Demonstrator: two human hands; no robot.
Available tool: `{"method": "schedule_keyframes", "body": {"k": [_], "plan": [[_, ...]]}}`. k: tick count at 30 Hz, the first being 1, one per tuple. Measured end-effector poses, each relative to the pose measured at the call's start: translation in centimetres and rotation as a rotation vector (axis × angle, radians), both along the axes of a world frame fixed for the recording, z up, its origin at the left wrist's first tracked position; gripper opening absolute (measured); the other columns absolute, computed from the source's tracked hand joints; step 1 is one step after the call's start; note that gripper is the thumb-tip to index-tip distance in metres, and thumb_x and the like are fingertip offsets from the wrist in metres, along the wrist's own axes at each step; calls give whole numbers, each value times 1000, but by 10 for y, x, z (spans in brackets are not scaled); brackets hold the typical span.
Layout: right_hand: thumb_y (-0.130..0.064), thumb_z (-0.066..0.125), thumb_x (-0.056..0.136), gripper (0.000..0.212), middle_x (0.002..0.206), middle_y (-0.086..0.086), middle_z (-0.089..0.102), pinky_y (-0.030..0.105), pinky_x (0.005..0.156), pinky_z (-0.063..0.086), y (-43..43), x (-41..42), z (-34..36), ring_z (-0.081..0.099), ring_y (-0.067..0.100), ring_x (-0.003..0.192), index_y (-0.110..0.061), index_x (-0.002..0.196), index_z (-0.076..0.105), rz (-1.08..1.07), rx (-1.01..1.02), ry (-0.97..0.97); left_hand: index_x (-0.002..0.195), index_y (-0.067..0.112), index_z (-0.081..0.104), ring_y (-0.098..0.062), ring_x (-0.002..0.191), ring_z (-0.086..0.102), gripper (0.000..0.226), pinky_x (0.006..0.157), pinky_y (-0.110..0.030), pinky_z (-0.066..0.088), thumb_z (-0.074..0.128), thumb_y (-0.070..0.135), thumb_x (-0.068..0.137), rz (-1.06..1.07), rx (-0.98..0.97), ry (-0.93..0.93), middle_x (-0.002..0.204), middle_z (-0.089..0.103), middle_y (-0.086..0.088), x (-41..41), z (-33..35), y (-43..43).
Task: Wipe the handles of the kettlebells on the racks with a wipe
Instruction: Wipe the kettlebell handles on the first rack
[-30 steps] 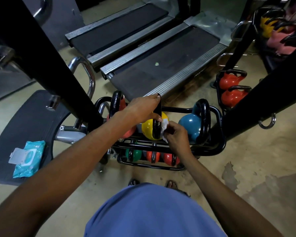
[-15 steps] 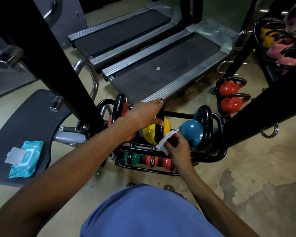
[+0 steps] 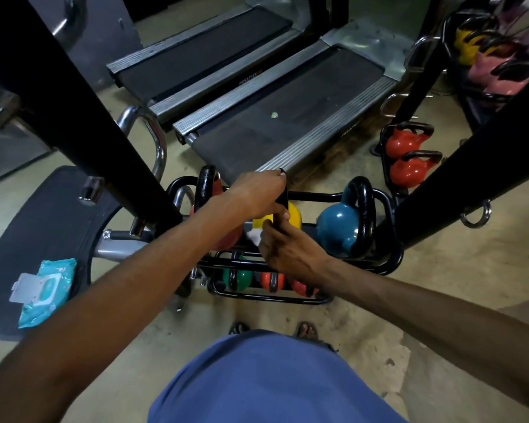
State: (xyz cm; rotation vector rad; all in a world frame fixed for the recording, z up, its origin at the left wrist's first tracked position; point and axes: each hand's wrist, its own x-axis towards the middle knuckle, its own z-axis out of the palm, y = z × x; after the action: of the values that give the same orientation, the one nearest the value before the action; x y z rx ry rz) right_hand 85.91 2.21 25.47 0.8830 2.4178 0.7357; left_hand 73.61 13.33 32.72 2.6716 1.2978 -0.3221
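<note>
From the head camera, the left hand point(image 3: 257, 193) gripped the top of the yellow kettlebell point(image 3: 293, 215)'s black handle point(image 3: 283, 199) on the rack point(image 3: 388, 209). The right hand point(image 3: 287, 248)'s fingers point(image 3: 272, 230) pinched the white wipe point(image 3: 254, 236) against the handle's lower part, mid-wipe. Next likely called for the blue kettlebell point(image 3: 336, 224)'s handle.

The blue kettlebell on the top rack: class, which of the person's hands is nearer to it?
Right. The right hand sits just left of the blue kettlebell, at the yellow kettlebell. The left hand grips farther left.
</note>
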Motion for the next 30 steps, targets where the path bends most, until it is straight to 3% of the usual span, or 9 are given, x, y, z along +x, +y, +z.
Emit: {"method": "schedule_keyframes", "body": {"k": [2, 4, 6, 9, 12, 16, 20, 24, 30], "plan": [[-2, 26, 93, 44, 85, 1, 51, 47, 87, 29, 7, -14, 18, 49, 24, 87, -27, 94, 61, -221, -40, -247, 115, 13, 57, -27, 107, 62, 60, 70, -36, 45, 73, 59, 79, 2, -4, 25, 118, 61, -3, 3, 5, 0], [-2, 23, 97, 39, 85, 22, 50, 44, 83, 31, 11, -41, 32, 48, 38, 94, -14, 98, 60, -154, -135, -312, 112, 14, 60, -26, 104, 63, 58, 67, -34, 43, 75, 59, 78, 11, -12, 57, 113, 62, -3, 7, 11, -1], [-5, 28, 102, 31, 92, 28, 49, 44, 86, 37, 5, -51, 42, 47, 38, 108, -6, 105, 58, -129, -213, -269, 111, 15, 61, -27, 103, 64, 56, 67, -33, 42, 76, 57, 77, 24, -19, 80, 112, 62, -4, 11, 16, -1], [1, 35, 91, 31, 85, 19, 61, 44, 83, 42, 5, -42, 49, 53, 36, 96, -9, 84, 64, -123, -201, -95, 111, 16, 60, -27, 101, 64, 54, 65, -33, 41, 76, 56, 78, 33, -21, 91, 113, 62, -4, 12, 18, -3], [-6, 50, 87, 23, 86, 10, 65, 34, 80, 34, 13, -22, 27, 55, 31, 94, -11, 85, 72, -72, -258, 259, 113, 16, 61, -26, 101, 64, 53, 66, -33, 41, 75, 55, 80, 35, -6, 82, 113, 63, -4, 11, 16, -4], [-14, 69, 86, 7, 97, 10, 65, 46, 89, 43, 5, 19, 9, 51, 33, 102, -10, 91, 71, 133, -99, 526, 117, 14, 58, -28, 105, 64, 54, 67, -34, 40, 73, 52, 83, 30, 29, 65, 117, 62, -5, 8, 13, -4], [-4, 68, 88, 23, 109, 9, 59, 36, 73, 51, -23, 27, -15, 58, 24, 92, -7, 110, 64, -314, -140, 1206, 137, 11, 46, -31, 115, 61, 71, 71, -38, 46, 66, 58, 87, 0, 78, 39, 141, 52, -4, -3, 5, -9], [0, 54, 95, 16, 93, 0, 62, 21, 67, 44, -29, 1, -21, 56, 9, 80, -12, 104, 60, -832, -247, 1867, 159, 14, 21, -31, 134, 49, 84, 104, -40, 42, 53, 58, 95, -32, 150, -14, 167, 16, -2, -18, -10, -31], [-7, 46, 99, 24, 75, 13, 68, 32, 55, 43, 27, 1, 1, 57, 20, 61, -3, 94, 69, -1179, -673, 2120, 159, 11, 18, -18, 149, 28, 102, 118, -35, 28, 72, 53, 83, -13, 182, -141, 168, 14, -5, -27, -40, -52]]}}
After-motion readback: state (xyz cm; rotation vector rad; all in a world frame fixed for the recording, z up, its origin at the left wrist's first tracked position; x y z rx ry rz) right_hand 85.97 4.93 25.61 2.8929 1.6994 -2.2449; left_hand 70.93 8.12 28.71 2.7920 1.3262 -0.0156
